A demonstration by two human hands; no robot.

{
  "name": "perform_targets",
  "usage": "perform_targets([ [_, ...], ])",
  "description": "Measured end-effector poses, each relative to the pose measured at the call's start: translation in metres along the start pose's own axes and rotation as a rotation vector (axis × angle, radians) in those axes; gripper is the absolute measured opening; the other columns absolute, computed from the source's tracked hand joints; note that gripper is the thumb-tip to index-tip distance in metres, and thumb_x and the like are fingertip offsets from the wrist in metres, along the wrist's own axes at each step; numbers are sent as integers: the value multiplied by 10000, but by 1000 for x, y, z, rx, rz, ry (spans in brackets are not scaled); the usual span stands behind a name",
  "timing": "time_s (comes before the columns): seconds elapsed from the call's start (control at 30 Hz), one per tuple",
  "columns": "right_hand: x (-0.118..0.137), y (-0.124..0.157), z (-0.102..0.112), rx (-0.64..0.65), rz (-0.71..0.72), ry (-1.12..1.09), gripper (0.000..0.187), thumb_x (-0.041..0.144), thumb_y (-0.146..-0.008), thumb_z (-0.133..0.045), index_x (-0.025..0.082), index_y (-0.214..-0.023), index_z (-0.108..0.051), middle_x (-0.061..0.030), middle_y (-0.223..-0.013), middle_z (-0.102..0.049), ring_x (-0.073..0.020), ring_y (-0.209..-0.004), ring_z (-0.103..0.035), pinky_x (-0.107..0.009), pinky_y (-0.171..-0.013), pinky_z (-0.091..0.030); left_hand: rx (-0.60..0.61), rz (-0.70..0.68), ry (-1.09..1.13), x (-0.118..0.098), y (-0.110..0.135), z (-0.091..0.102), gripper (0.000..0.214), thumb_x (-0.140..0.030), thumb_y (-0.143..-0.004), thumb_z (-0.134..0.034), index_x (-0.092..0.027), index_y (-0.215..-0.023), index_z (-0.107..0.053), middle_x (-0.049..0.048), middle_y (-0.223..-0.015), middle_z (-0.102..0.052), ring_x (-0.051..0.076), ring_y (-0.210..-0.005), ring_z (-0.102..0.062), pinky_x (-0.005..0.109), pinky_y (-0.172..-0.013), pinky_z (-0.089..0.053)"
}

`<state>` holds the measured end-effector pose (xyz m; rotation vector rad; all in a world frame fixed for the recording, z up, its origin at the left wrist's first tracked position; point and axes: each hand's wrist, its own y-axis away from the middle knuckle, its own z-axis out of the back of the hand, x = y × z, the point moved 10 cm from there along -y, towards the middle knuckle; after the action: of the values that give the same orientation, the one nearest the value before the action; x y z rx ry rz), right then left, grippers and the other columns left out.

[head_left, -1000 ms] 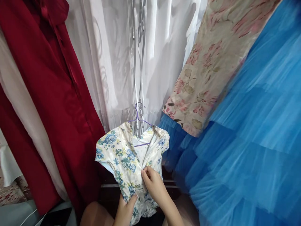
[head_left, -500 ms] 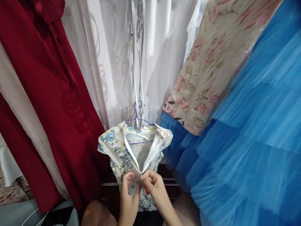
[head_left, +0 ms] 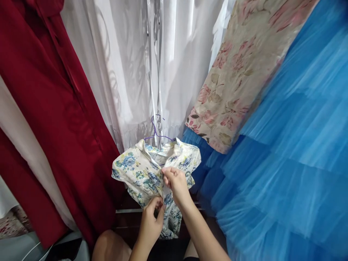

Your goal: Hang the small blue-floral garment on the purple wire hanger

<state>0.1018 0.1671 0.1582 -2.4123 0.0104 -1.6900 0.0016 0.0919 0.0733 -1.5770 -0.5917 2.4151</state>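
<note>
A white dress with blue and yellow flowers [head_left: 133, 168] hangs upright on a thin purple hanger [head_left: 154, 128]. Down its middle runs a zipper [head_left: 163, 190], joined below my right hand and parted above it up to the collar. My right hand [head_left: 176, 183] pinches at the zipper's slider, high on the chest; the fingers cover the pull itself. Lower down, my left hand [head_left: 153, 217] is closed on the dress cloth along the zipper edge.
Red cloth [head_left: 70, 137] hangs on the left, a blue tiered tulle skirt [head_left: 280, 156] and a pink-flowered garment [head_left: 231, 83] on the right. White curtains [head_left: 119, 54] and a metal stand [head_left: 152, 72] are behind. A dark flat object [head_left: 63, 250] lies lower left.
My right hand has moved up the dress front with the zipper, and the wide V-shaped opening has closed to near the collar. My left hand stays low, now gripping the cloth.
</note>
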Motion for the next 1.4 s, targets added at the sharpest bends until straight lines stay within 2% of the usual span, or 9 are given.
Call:
perform_targets([
  [0.17, 43, -50, -20, -26, 67, -173, 237, 354, -704, -700, 147, -633, -606, 75, -428, -430, -47, -364, -261, -227, -391, -138, 73, -4, -104, 20, -5, -9, 122, -262, -907, -509, -187, -827, -563, 27, -756, -581, 175, -723, -562, 267, -687, -436],
  [0.3, 52, -51, -23, -16, 121, -118, 243, 376, -724, -681, 152, -670, -604, 73, -422, -441, -54, -366, -280, -219, -385, -173, 123, -31, -119, 20, -15, -7, 137, -252, -884, -537, -187, -775, -588, 31, -717, -595, 182, -687, -569, 281, -665, -446],
  [0.4, 50, -39, -21, -8, 152, -16, 221, 360, -738, -670, 164, -675, -588, 69, -401, -460, -64, -360, -315, -217, -391, -219, 127, -86, -55, -9, -35, 11, 151, -274, -909, -520, -194, -870, -642, 58, -810, -654, 208, -787, -620, 314, -748, -477],
  [0.57, 57, -25, -19, -9, 231, 71, 201, 328, -759, -650, 171, -662, -570, 74, -390, -449, -68, -358, -343, -214, -400, -248, -169, -198, 129, -84, -89, 81, 380, -313, -969, -450, -199, -1329, -497, 52, -888, -679, 166, -771, -640, 302, -775, -509],
  [0.63, 60, -24, -21, 14, 246, 69, 204, 323, -770, -644, 175, -661, -556, 79, -394, -440, -65, -359, -337, -211, -401, -244, -152, -276, 49, -111, -110, 89, 370, -319, -968, -462, -213, -1315, -530, 48, -927, -685, 154, -763, -640, 286, -759, -512],
  [0.73, 55, -27, -22, 45, 250, 77, 225, 340, -793, -636, 183, -672, -531, 85, -404, -430, -63, -363, -325, -207, -403, -231, -95, -396, -160, -136, -131, 83, 224, -303, -956, -490, -205, -1046, -671, 48, -934, -691, 177, -841, -646, 291, -780, -495],
  [0.93, 25, -38, -12, 33, 261, 128, 329, 416, -788, -643, 207, -634, -441, 109, -434, -331, -53, -393, -230, -206, -411, -172, -132, -469, -315, -138, -138, 69, 188, -262, -943, -492, -183, -892, -654, 58, -887, -692, 207, -867, -627, 335, -833, -461],
  [1.13, 37, -35, -6, 28, 291, 88, 289, 435, -833, -607, 204, -714, -481, 111, -451, -315, -65, -405, -241, -212, -423, -185, 78, -376, -205, -131, -148, 62, 198, -259, -920, -524, -204, -1031, -678, 42, -870, -699, 187, -796, -652, 304, -758, -501],
  [1.4, 38, -41, -13, 16, 312, 239, 263, 385, -794, -608, 211, -662, -461, 90, -468, -368, -74, -411, -298, -217, -428, -201, -264, -429, -193, -158, -129, 98, 174, -306, -923, -552, -185, -917, -677, 13, -752, -677, 156, -691, -645, 257, -708, -480],
])
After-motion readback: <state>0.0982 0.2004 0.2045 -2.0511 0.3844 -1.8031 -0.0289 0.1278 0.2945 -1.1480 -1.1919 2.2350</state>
